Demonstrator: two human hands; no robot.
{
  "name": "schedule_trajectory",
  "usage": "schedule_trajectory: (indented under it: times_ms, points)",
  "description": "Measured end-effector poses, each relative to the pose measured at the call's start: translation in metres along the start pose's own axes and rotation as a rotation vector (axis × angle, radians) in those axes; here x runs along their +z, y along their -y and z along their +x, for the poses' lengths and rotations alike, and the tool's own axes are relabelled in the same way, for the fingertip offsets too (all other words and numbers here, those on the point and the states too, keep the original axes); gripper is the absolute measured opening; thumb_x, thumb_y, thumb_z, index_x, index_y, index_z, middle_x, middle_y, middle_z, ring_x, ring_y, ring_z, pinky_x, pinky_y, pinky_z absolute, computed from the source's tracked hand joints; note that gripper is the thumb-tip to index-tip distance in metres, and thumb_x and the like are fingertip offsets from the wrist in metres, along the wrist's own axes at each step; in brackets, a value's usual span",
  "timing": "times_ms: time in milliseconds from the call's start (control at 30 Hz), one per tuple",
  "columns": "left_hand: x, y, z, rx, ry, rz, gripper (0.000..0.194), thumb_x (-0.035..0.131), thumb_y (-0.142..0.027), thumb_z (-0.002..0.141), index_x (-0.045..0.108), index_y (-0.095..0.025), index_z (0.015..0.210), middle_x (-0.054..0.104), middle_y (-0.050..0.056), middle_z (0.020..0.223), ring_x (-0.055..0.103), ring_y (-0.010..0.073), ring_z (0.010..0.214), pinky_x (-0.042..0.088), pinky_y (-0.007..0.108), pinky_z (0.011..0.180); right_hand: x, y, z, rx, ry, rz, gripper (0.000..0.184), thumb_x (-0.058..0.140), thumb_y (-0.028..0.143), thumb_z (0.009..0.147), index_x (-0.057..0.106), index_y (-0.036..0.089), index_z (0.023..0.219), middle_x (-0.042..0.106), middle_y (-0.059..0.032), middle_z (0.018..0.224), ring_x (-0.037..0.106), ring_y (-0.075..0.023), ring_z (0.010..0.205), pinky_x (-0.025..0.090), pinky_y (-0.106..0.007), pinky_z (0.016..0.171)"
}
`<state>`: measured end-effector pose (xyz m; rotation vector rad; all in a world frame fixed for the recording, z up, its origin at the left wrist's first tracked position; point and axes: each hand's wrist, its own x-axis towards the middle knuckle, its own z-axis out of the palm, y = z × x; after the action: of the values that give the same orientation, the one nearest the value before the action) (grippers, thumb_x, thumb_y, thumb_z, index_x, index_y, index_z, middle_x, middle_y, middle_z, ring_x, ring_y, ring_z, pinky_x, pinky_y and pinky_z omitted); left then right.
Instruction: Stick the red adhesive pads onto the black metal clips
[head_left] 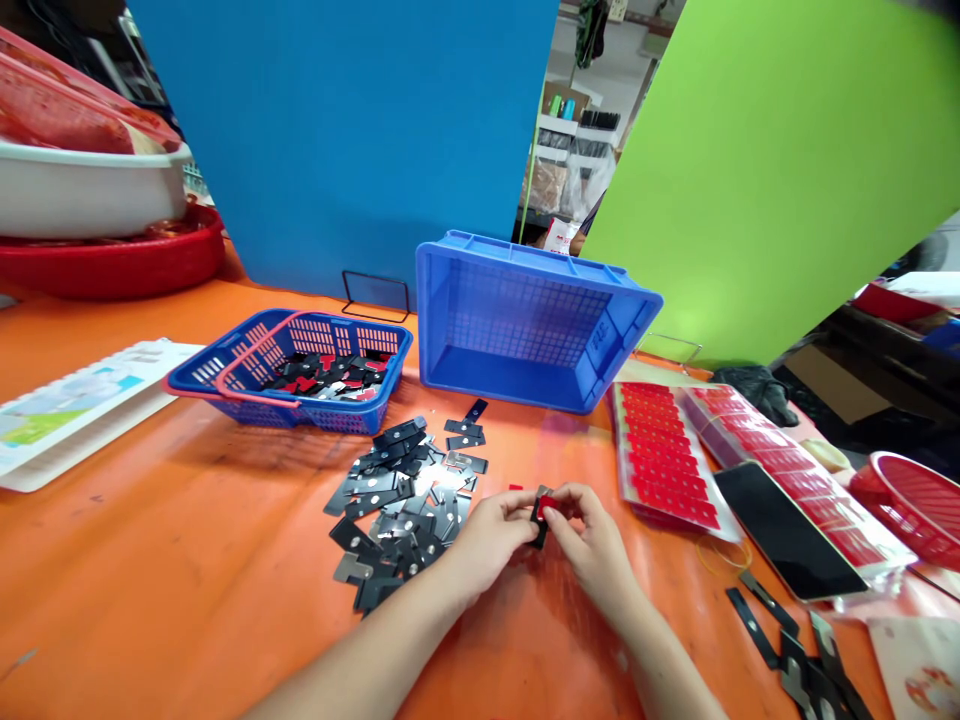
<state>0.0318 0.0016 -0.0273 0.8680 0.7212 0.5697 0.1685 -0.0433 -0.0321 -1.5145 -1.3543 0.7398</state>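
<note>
My left hand (487,540) is closed, its thumb and fingers pinching a small flat black plate (538,537) above the orange table. My right hand (592,540) pinches a small red sticker (548,504) against the upper part of that plate, with its thumb on the red face. The fingers partly hide both pieces. Left of my hands lies a loose heap of flat black and silver plates (390,545), several overlapping. A tiny red piece (515,488) shows on the table just behind my left fingers.
A blue basket (345,415) holds black and red pieces; a blue crate (517,388) lies tipped on its side. To the right are red sticker sheets (667,455), a phone (787,530), a red basket (911,510) and more black strips (754,628). Blue (345,130) and green panels (787,150) stand behind.
</note>
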Motion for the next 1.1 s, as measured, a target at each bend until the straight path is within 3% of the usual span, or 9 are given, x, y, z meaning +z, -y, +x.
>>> schedule_trajectory:
  times_ms: [300, 1100]
  points:
    - [0.0006, 0.0013, 0.0011, 0.004, -0.032, 0.002, 0.036, 0.056, -0.015, 0.064, 0.061, -0.021, 0.099, 0.059, 0.000, 0.068, 0.053, 0.0127, 0.064, 0.040, 0.022, 0.057, 0.0011, 0.0005, 0.0005, -0.020, -0.012, -0.011, 0.009, 0.049, 0.025, 0.076, 0.051, 0.020, 0.083, 0.058, -0.0023, 0.076, 0.056, -0.0154, 0.070, 0.048, -0.025, 0.056]
    - [-0.0019, 0.0043, 0.0023, 0.042, 0.009, 0.020, 0.039, 0.052, -0.013, 0.066, 0.058, -0.019, 0.104, 0.060, 0.001, 0.070, 0.053, 0.0122, 0.064, 0.041, 0.022, 0.056, 0.0001, -0.0007, -0.0013, 0.011, 0.022, 0.001, 0.011, 0.046, 0.026, 0.078, 0.049, 0.020, 0.087, 0.056, -0.0033, 0.083, 0.055, -0.0165, 0.077, 0.047, -0.026, 0.061]
